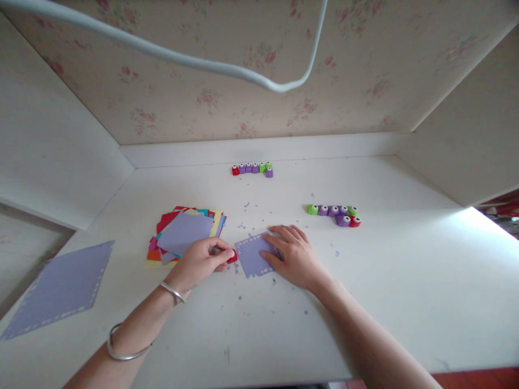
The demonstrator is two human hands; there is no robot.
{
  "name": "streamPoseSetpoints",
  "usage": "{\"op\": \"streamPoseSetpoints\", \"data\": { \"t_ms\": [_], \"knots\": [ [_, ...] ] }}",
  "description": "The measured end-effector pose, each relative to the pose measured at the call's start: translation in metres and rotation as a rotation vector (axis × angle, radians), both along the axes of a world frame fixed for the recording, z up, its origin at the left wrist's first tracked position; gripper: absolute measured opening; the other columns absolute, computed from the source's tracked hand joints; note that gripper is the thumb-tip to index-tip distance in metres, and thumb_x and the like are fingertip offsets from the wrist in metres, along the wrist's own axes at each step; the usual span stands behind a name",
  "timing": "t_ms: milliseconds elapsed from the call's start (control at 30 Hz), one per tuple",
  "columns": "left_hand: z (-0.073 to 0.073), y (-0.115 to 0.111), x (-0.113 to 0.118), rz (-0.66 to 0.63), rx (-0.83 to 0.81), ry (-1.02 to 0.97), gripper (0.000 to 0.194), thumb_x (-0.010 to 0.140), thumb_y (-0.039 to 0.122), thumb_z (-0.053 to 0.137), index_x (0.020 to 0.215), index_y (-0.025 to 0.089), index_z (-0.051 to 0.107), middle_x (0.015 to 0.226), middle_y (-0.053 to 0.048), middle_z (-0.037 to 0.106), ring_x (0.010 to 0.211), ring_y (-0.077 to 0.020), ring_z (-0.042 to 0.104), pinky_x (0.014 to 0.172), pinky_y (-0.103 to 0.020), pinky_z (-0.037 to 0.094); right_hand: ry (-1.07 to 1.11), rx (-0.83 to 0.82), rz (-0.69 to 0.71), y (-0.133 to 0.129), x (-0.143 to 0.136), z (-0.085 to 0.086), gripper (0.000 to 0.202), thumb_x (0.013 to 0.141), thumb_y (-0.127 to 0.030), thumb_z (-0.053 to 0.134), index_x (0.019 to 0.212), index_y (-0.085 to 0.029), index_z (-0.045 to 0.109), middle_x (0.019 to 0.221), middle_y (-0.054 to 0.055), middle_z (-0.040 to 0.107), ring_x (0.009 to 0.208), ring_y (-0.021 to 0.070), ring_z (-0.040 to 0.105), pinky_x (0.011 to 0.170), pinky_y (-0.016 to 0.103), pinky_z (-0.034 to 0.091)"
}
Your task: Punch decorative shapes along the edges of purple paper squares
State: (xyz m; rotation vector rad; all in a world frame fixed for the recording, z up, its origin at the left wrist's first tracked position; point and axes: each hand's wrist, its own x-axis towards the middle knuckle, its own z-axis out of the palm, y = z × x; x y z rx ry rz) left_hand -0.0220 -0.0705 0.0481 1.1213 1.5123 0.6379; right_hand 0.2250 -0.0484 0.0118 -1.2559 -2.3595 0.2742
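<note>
My left hand point(208, 256) is closed around a small red craft punch point(232, 257), its thumb on the white button. The punch sits at the left edge of a purple paper sheet point(253, 257), which has small holes punched along its borders. Lying flat with fingers spread, my right hand point(292, 255) rests on the right part of that sheet. Close behind my left hand is a loose stack of coloured paper point(184, 232) with a purple sheet on top. Tiny purple paper cutouts are scattered around the sheet.
Another purple sheet with punched edges point(65, 289) lies at the far left. Two groups of red, purple and green punches stand on the white table point(194, 346): a back row point(248, 168) near the wall and a right group point(333, 212). A white cable point(203, 66) hangs overhead.
</note>
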Motion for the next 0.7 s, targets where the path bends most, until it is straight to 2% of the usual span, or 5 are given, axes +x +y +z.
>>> {"op": "streamPoseSetpoints", "data": {
  "t_ms": [233,367,500,600,700],
  "knots": [
    [0.0,-0.014,-0.014,0.063,0.114,0.199,0.038,0.08,0.05,0.065,0.102,0.019,0.07,0.089,-0.006,0.074,0.072,-0.0197,0.071,0.067,-0.029,0.058,-0.002,0.003,-0.003,0.0,0.001,0.0,0.034,0.09,-0.04,0.057,0.121,-0.027,0.064,0.128,0.008,0.061,0.12,0.0256,0.052,0.107,0.05,0.034],
    [-0.004,-0.025,-0.015,-0.06,0.35,0.399,0.037,0.079,0.046,0.068,0.109,0.024,0.068,0.109,-0.005,0.069,0.069,-0.0171,0.068,0.067,-0.027,0.055,0.01,-0.003,0.006,0.0,0.0,0.0,0.034,0.091,-0.04,0.055,0.121,-0.026,0.063,0.128,0.008,0.061,0.12,0.0265,0.052,0.107,0.051,0.034],
    [-0.009,-0.032,-0.013,-0.114,0.541,0.56,0.026,0.084,0.038,0.064,0.106,0.024,0.068,0.102,-0.004,0.069,0.068,-0.0167,0.065,0.069,-0.027,0.053,0.07,-0.009,-0.016,0.0,-0.002,0.001,0.034,0.093,-0.039,0.053,0.122,-0.024,0.062,0.126,0.01,0.061,0.118,0.0275,0.053,0.105,0.051,0.037],
    [-0.009,-0.037,-0.01,-0.068,0.572,0.556,0.031,0.086,0.037,0.063,0.114,0.024,0.064,0.1,-0.005,0.071,0.062,-0.016,0.064,0.068,-0.027,0.052,0.183,-0.019,-0.024,-0.005,-0.005,0.01,0.032,0.093,-0.034,0.053,0.121,-0.022,0.062,0.124,0.012,0.062,0.118,0.027,0.054,0.103,0.05,0.042],
    [-0.005,-0.044,-0.003,-0.074,0.547,0.429,0.045,0.086,0.035,0.063,0.129,0.026,0.053,0.105,-0.004,0.071,0.06,-0.0153,0.064,0.065,-0.027,0.053,0.321,-0.139,0.111,-0.019,-0.01,0.024,0.037,0.092,-0.032,0.057,0.128,-0.022,0.057,0.128,0.011,0.06,0.12,0.0239,0.054,0.102,0.044,0.045]
  ]
}}
